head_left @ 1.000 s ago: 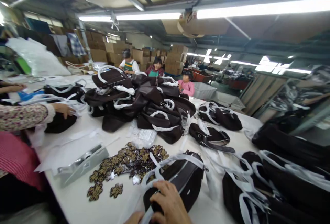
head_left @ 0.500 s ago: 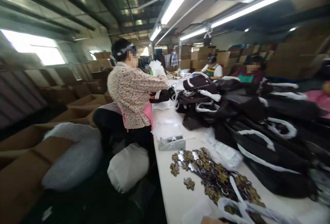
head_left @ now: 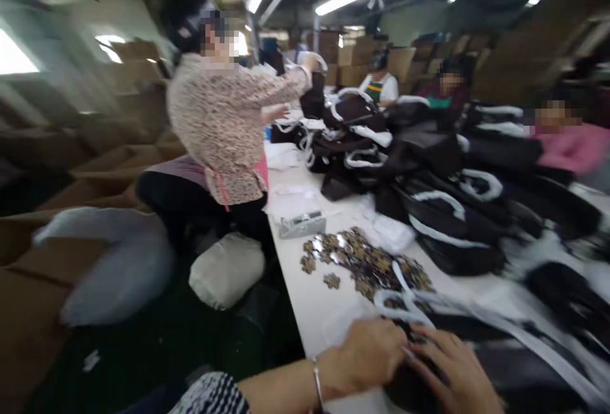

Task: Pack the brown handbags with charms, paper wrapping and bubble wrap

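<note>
A black bag [head_left: 505, 369] lies at the table's near right, its long handle [head_left: 519, 331] covered in pale wrapping. Curled around the bag's near left end is my left hand [head_left: 374, 350], fingers closed. My right hand [head_left: 455, 369] grips the same end from the right, its bent fingertips meeting the left hand. A small shiny spot shows between the hands, too blurred to name. Just beyond them spreads a pile of bronze-coloured flower-shaped pieces [head_left: 376, 258], with one loose flower-shaped piece [head_left: 332, 280] apart from it.
A tape dispenser [head_left: 302, 224] stands near the left edge of the white table [head_left: 290, 280]. Black bags [head_left: 443, 223] with wrapped handles are heaped right. A co-worker [head_left: 214, 122] stands ahead, lifting a bag. Open cartons [head_left: 42, 300] and a white bundle [head_left: 227, 271] occupy the left floor.
My view has tipped downward, bringing both my hands and the near bag into sight. The co-worker ahead has raised one arm with a black bag.
</note>
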Demonstrator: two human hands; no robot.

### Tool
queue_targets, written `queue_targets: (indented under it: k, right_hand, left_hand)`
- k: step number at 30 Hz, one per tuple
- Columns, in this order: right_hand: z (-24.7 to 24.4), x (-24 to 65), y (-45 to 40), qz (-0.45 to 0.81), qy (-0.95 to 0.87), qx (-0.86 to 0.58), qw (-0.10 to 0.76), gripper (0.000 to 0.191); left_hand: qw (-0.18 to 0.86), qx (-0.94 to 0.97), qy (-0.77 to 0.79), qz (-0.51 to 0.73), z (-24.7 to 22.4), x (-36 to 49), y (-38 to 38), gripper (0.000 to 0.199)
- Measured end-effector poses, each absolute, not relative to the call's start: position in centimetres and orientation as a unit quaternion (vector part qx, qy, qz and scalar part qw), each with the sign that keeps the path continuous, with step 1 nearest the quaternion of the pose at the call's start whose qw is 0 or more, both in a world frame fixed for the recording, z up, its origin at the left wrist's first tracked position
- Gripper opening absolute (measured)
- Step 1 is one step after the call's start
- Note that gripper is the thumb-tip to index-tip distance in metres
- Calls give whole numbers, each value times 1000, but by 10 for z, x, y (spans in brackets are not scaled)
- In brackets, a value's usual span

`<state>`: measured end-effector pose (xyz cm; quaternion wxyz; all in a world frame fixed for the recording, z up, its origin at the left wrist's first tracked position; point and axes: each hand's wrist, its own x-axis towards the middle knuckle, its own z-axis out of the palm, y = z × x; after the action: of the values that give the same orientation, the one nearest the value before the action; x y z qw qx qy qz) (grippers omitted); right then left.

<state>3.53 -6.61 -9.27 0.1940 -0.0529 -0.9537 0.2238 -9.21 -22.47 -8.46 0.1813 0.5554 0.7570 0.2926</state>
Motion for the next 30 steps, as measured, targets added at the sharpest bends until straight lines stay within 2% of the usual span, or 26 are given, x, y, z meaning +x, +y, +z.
queue_targets:
  k: [5, 11, 14, 15, 18, 21, 24, 28, 30]
  right_hand:
    - [-73, 33, -82, 262, -952, -92, 133, 21]
    - [-52, 30, -83, 341, -928, -113, 99, 10]
    - [-42, 25, -85, 306, -944, -98, 73, 29]
    - [-41, 22, -86, 280, -954, -87, 61, 29]
    - [-45, 13, -87, 221, -972, -66, 32, 8]
    - [-51, 9, -86, 237, -968, -68, 34, 10]
    - [-52, 11, -83, 294, -954, -56, 32, 12]
    - [-44, 11, -82, 306, -951, -28, 21, 15]
    - [-41, 9, -84, 299, -954, -27, 22, 13]
  left_hand:
    - [206, 543, 753, 310, -65, -106, -226, 14]
    - [201, 511, 779, 303, -62, -111, -232, 3]
    - [166, 517, 784, 301, -63, -107, -234, 6]
    - [153, 521, 783, 302, -63, -106, -234, 7]
    - [136, 541, 774, 300, -62, -105, -236, 11]
    - [172, 542, 757, 323, -58, -110, -244, 11]
    - [213, 508, 760, 345, -55, -118, -255, 29]
    - [236, 476, 774, 344, -57, -120, -264, 8]
    - [235, 454, 775, 372, -59, -117, -264, 8]
